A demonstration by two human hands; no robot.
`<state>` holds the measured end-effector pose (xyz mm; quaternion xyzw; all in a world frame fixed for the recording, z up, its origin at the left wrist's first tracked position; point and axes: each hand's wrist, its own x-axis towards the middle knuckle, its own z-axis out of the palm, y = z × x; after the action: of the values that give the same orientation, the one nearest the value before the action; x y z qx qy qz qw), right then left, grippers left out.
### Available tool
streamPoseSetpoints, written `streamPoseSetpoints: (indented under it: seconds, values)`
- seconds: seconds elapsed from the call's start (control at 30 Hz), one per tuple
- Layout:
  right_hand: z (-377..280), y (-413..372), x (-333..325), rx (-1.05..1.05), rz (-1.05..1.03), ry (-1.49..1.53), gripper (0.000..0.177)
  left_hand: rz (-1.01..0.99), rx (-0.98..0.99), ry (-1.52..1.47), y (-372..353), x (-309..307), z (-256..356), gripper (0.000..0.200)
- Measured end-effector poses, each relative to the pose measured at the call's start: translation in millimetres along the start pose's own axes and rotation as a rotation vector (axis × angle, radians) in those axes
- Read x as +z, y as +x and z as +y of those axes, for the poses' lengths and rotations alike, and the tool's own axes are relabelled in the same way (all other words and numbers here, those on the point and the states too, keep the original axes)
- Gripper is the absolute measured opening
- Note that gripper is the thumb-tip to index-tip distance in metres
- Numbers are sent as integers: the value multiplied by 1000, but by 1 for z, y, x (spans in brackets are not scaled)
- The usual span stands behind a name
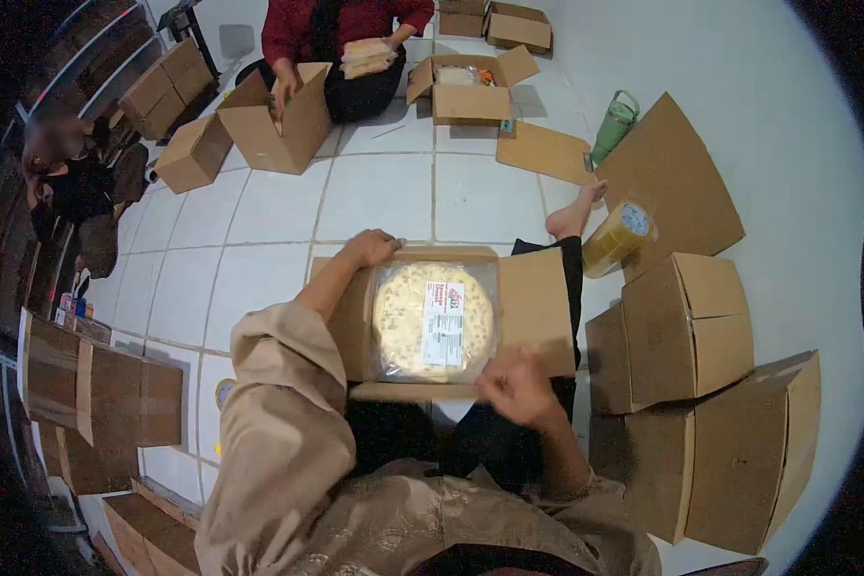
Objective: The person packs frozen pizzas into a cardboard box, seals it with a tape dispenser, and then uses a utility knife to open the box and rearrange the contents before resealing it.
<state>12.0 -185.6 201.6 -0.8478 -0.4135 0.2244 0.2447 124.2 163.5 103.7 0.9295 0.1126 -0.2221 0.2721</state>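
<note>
An opened cardboard box (545,322) rests in front of me over my lap, its flaps spread. Inside lies a round, pale, speckled frozen pizza (398,322) in clear plastic wrap, with a white and red printed label facing up. My left hand (372,248) is at the far left corner of the box, fingers bent over its edge. By the near right corner, my right hand (520,386) hovers over the flap beside the wrapped pizza. Its fingers look curled but are smeared by motion.
Closed cardboard boxes (686,331) stand to my right, near rolls of tape (616,238) and a green tumbler (614,127). More boxes (130,394) are on my left. Across the floor, a person in red (298,34) holds wrapped packs over a box (276,130); another person sits far left.
</note>
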Motion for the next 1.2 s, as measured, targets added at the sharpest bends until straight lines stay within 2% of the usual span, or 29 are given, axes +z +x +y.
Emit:
streamPoseSetpoints:
  seconds: [0.07,0.1,0.13,0.2,0.27,0.33,0.47,0.53,0.57,0.63,0.67,0.7,0.73,0.77,0.8,0.87,0.9,0.93,1.0,1.03,1.07,1.1,1.13,1.17,1.2]
  values:
    - [7,-17,39,4,11,36,21,294,63,275,-13,2,6,46]
    - [9,-24,59,-3,26,67,21,651,250,308,-2,20,-11,36]
    - [6,-31,73,-5,18,64,21,651,244,302,-18,24,0,36]
    - [1,-40,99,-15,405,-34,21,768,522,341,-52,36,34,38]
    - [5,-47,112,-52,439,20,24,401,796,164,-94,67,69,46]
    - [7,-50,124,-83,506,124,20,246,1091,232,-128,97,98,47]
    - [-5,-61,117,-112,477,212,16,297,1030,407,-134,112,122,34]
    - [-9,-67,110,25,464,426,13,303,1224,449,-114,132,116,24]
    - [-5,-69,111,21,464,423,13,310,1233,292,-112,139,116,15]
    - [1,-73,113,163,521,960,14,326,1187,200,-110,137,112,13]
    - [8,-77,110,165,527,960,14,337,1140,107,-108,135,110,11]
    - [11,-81,100,171,528,1095,16,331,1048,-29,-114,130,110,5]
    - [12,-84,93,176,525,1232,18,327,1049,-28,-124,125,113,5]
    - [9,-85,87,227,536,1313,28,349,1024,-189,-134,120,116,7]
    - [13,-85,86,228,537,1315,28,370,995,-349,-148,110,121,9]
    - [29,-87,87,128,460,1763,45,338,992,-407,-186,89,140,12]
    - [36,-86,87,57,358,1842,63,214,1122,-474,-197,90,146,13]
    - [39,-89,88,67,351,1850,63,89,1247,-544,-210,92,153,16]
    - [45,-95,88,-305,516,2144,71,-248,1256,-672,-241,95,168,23]
    - [47,-100,89,-65,712,2016,76,-355,1144,-669,-245,88,168,33]
    - [50,-109,91,170,892,1859,82,-329,989,-883,-230,100,163,39]
    - [57,-128,96,159,817,1914,71,-48,1024,-585,-198,104,147,45]
    - [60,-138,97,164,816,1915,71,228,1031,-278,-167,107,131,52]
    - [60,-147,97,183,783,1834,64,226,1026,-281,-153,119,117,52]
    - [62,-154,96,197,751,1752,57,228,926,-26,-144,125,108,51]
